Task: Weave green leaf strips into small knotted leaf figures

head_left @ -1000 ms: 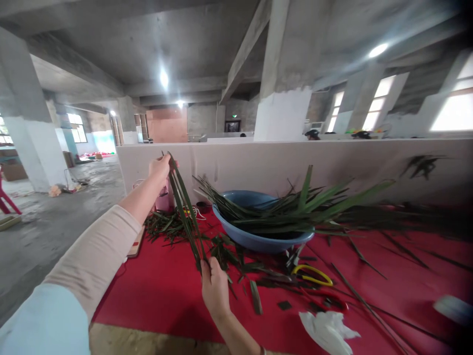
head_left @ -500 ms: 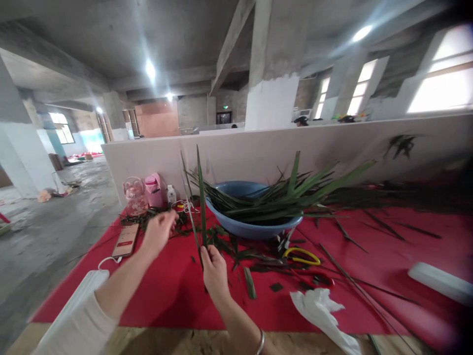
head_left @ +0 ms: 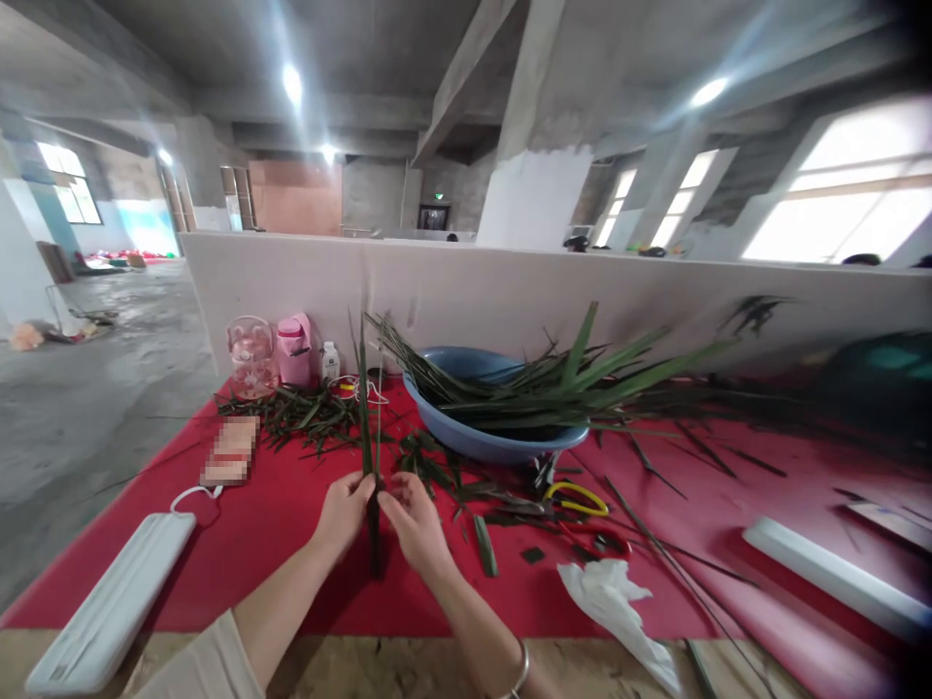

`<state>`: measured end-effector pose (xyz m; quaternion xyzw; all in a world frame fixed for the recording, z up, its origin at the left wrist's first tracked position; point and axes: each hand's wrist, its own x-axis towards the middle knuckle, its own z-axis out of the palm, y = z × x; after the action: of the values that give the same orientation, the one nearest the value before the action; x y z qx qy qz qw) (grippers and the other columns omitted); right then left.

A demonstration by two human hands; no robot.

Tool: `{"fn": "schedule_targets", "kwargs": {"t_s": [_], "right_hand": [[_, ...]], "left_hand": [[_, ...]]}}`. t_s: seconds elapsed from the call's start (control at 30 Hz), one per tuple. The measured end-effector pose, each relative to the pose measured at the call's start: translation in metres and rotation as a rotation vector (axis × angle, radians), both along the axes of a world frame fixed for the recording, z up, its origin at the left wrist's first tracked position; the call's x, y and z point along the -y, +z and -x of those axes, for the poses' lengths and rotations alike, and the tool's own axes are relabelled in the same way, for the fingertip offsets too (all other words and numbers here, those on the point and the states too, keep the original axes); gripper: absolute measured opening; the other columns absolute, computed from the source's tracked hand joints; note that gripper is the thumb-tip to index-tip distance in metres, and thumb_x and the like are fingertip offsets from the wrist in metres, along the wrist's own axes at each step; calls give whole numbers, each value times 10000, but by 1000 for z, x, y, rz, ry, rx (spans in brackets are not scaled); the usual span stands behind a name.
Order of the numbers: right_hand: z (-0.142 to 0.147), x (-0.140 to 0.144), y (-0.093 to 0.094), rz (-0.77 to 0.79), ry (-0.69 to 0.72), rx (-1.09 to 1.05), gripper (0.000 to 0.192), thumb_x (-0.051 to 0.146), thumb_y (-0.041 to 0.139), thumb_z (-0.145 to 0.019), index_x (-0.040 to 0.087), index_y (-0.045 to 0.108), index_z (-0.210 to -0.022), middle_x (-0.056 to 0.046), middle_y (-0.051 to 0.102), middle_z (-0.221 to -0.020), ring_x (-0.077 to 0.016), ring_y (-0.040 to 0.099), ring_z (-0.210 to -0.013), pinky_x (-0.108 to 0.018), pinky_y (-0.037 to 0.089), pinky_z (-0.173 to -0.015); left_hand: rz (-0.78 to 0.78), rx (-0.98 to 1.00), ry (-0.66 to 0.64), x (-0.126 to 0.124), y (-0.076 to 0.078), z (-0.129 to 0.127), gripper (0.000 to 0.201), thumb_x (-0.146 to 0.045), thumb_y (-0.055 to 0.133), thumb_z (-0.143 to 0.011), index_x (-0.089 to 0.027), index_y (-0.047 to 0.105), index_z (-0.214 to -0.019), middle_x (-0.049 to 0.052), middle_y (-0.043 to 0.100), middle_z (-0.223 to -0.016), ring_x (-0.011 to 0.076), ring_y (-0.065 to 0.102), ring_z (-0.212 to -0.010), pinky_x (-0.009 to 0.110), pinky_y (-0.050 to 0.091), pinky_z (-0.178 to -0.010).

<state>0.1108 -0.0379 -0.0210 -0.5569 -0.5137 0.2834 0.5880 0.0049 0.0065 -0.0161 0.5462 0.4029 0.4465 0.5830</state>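
Note:
A long green leaf strip (head_left: pixel 365 408) stands upright before me over the red cloth (head_left: pixel 291 573). My left hand (head_left: pixel 345 513) pinches it partway down, its lower end hanging below the fingers. Close beside, my right hand (head_left: pixel 415 519) has its thumb and index finger together at the leaf's right edge, by a thin pale strand (head_left: pixel 380 403) that rises next to it. Beyond my hands, a blue basin (head_left: pixel 473 442) holds a heap of long green leaves (head_left: pixel 524 393).
Yellow-handled scissors (head_left: pixel 579 499), red-handled scissors (head_left: pixel 618 547) and crumpled white tissue (head_left: pixel 608 597) lie to the right. On the left are leaf scraps (head_left: pixel 313 413), a phone (head_left: pixel 231 451), a white power strip (head_left: pixel 116 597), pink bottles (head_left: pixel 292 349). A white partition (head_left: pixel 451 291) stands behind.
My left hand has come in from the left and taken hold of the leaf strip. My right hand has shifted slightly, its fingers now at the leaf's right side. The view has turned a little.

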Motion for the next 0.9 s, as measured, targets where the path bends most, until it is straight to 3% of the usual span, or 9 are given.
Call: {"fn": "schedule_targets", "kwargs": {"t_s": [0.1, 0.13, 0.23, 0.3, 0.53, 0.63, 0.73, 0.8, 0.9], "right_hand": [[-9, 0, 23, -162, -198, 294, 213, 301, 512, -745, 180, 474, -916, -14, 530, -720, -119, 485, -576, -246, 419, -564], [-12, -2, 34, -231, -203, 446, 168, 275, 508, -751, 183, 500, -891, -27, 544, -747, -132, 503, -631, -259, 424, -615], [-16, -19, 69, -379, 9, 871, 86, 202, 475, -774, 193, 557, -800, -46, 586, -800, -166, 520, -797, -293, 398, -759], [-18, -35, 87, -365, 91, 1033, 120, 165, 474, -766, 185, 567, -838, -51, 608, -841, -175, 522, -846, -302, 382, -784], [-22, -74, 116, -145, 27, 1170, 258, 77, 427, -701, 161, 590, -883, -53, 634, -899, -171, 543, -846, -277, 388, -763], [-18, -73, 128, -206, -51, 1129, 391, 34, 396, -667, 140, 530, -1019, -66, 604, -948, -170, 520, -858, -271, 390, -766], [-14, -69, 141, -329, -85, 1309, 389, 49, 419, -701, 156, 520, -1061, -101, 516, -1125, -211, 421, -1031, -325, 336, -848], [-13, -69, 147, -377, -32, 1481, 309, 86, 430, -756, 180, 556, -1022, -97, 469, -1199, -227, 347, -1115, -358, 292, -884], [-15, -73, 155, -404, 51, 1665, 195, 138, 425, -815, 178, 606, -873, -83, 536, -1114, -216, 359, -1107, -380, 250, -906]], "left_hand": [[16, 25, -53, -2, -8, 0, 309, -452, 482, -705, -150, 522, -653, -22, 511, -484, 96, 458, -424, 207, 326, -421], [0, 26, -60, -1, -9, 0, 305, -455, 471, -711, -157, 501, -650, -24, 508, -481, 93, 454, -406, 205, 324, -408], [-67, -13, -13, 5, -8, 0, 277, -434, 438, -738, -174, 464, -646, -32, 490, -474, 90, 453, -380, 199, 330, -386], [-123, -42, 18, 8, -5, 2, 279, -430, 426, -750, -177, 456, -637, -32, 483, -473, 89, 454, -377, 196, 334, -384], [-225, -1, 37, 10, -4, 7, 258, -424, 467, -735, -178, 486, -661, -33, 481, -467, 101, 465, -405, 204, 334, -415], [-248, 51, 58, 9, -6, 7, 220, -379, 471, -735, -174, 491, -659, -41, 455, -490, 96, 440, -447, 205, 330, -453], [-296, 56, 89, 9, -5, 7, 211, -356, 483, -729, -170, 501, -633, -44, 426, -507, 95, 412, -491, 204, 325, -493], [-310, 47, 84, 9, -5, 8, 221, -365, 486, -728, -164, 520, -642, -38, 433, -515, 100, 410, -508, 208, 327, -506], [-304, 35, 76, 8, -6, 8, 245, -383, 479, -733, -160, 525, -642, -29, 448, -516, 108, 416, -514, 213, 330, -511]]}}
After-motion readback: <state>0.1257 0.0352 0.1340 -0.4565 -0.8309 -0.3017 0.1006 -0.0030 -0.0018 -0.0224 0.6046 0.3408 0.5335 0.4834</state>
